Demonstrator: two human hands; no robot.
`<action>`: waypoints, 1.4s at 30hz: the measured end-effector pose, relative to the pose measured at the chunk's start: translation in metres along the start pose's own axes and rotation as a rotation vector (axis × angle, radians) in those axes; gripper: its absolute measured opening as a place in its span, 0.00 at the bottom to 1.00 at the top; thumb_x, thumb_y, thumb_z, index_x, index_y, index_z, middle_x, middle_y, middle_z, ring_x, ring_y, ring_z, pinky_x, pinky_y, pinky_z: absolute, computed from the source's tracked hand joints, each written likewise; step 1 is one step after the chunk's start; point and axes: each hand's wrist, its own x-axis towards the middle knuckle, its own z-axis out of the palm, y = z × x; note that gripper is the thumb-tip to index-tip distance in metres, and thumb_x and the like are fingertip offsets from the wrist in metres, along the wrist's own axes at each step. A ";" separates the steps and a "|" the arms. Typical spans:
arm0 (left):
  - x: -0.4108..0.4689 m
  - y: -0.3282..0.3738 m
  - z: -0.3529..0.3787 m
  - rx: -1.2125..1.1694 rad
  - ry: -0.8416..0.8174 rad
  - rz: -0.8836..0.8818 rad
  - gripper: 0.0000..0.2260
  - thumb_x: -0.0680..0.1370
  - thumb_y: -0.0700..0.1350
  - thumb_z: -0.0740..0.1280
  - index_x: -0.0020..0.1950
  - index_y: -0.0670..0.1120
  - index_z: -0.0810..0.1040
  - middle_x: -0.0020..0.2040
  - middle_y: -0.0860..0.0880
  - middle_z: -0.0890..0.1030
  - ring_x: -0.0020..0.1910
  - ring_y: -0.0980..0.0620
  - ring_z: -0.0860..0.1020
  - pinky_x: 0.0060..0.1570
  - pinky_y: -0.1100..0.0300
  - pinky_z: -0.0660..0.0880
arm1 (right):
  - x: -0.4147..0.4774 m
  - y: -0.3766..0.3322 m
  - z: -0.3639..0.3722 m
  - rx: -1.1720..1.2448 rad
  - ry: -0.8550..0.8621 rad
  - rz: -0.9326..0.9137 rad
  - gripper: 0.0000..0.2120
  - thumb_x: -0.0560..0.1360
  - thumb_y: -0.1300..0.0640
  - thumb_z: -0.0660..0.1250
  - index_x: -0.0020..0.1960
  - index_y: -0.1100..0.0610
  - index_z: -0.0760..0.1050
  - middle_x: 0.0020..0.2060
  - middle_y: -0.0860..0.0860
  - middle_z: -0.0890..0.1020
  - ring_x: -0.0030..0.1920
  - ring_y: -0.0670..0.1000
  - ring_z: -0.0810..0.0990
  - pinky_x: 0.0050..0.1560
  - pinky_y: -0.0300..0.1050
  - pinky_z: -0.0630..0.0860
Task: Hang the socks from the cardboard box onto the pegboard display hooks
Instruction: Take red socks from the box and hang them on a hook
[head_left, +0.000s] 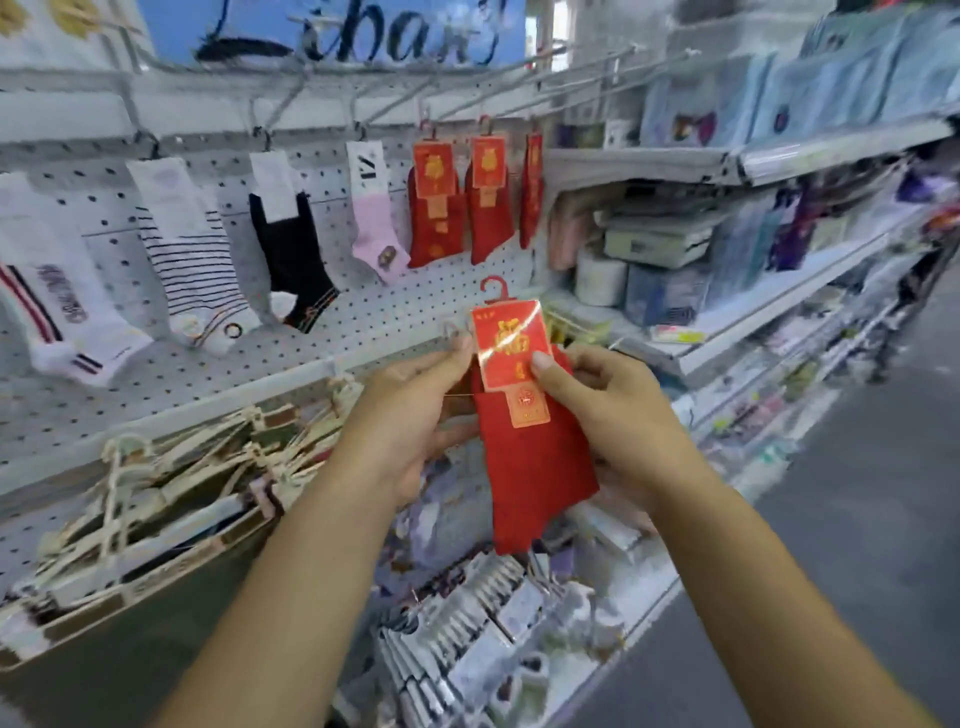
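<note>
Pinching the red sock pair (535, 457) upright between them, both hands: left (410, 421), right (608, 415).

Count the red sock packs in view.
4: three hang on pegboard hooks at upper centre, and one is held in both hands. More may hang hidden behind those.

We count three red sock pairs (436, 208) hanging and one red pair (535, 457) held. We see four other hanging socks (192, 260). Two hands (410, 431).

Both forearms are bare to the frame's edge; left hand (410, 421) and right hand (613, 415) ungloved.
</note>
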 end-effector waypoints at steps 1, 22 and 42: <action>0.008 -0.002 0.013 -0.014 0.039 0.016 0.12 0.80 0.52 0.69 0.48 0.44 0.87 0.45 0.46 0.88 0.41 0.51 0.86 0.35 0.61 0.81 | 0.008 0.002 -0.020 0.006 0.029 0.006 0.13 0.76 0.47 0.73 0.49 0.58 0.83 0.44 0.55 0.88 0.44 0.53 0.86 0.48 0.51 0.80; 0.221 0.081 0.107 0.459 0.635 0.716 0.21 0.79 0.53 0.72 0.70 0.54 0.75 0.67 0.58 0.78 0.60 0.66 0.75 0.55 0.77 0.68 | 0.279 -0.005 -0.095 -0.006 -0.017 -0.041 0.13 0.80 0.48 0.68 0.52 0.58 0.81 0.44 0.52 0.87 0.43 0.48 0.85 0.44 0.43 0.80; 0.298 0.088 0.132 0.639 0.937 0.863 0.14 0.80 0.44 0.71 0.62 0.55 0.71 0.61 0.63 0.77 0.66 0.66 0.74 0.68 0.68 0.66 | 0.458 0.002 -0.045 -0.094 -0.260 -0.272 0.09 0.80 0.51 0.67 0.50 0.57 0.76 0.41 0.46 0.79 0.43 0.48 0.79 0.37 0.38 0.71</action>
